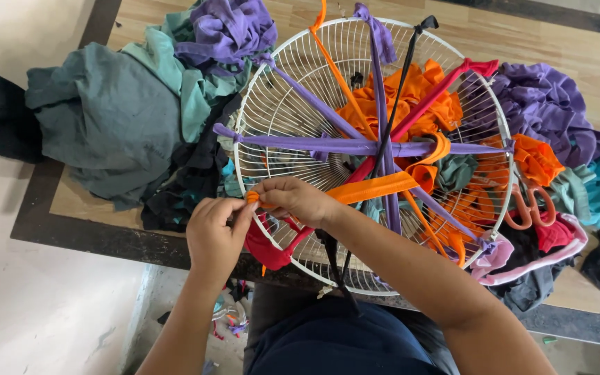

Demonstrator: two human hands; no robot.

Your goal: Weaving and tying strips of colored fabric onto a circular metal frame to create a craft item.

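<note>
Item: white wire fan guard (279, 104), laid flat on the wooden table (592, 62), near its front edge. Purple, orange, red and black cloth strips are stretched across it like spokes. Orange strip (373, 187): its end is pinched at the guard's near rim by the fingers of both the left hand (215, 232) and right hand (293, 200). Orange-handled scissors (529, 205) are laid right of the guard among heaped fabric scraps (112, 111).
</note>
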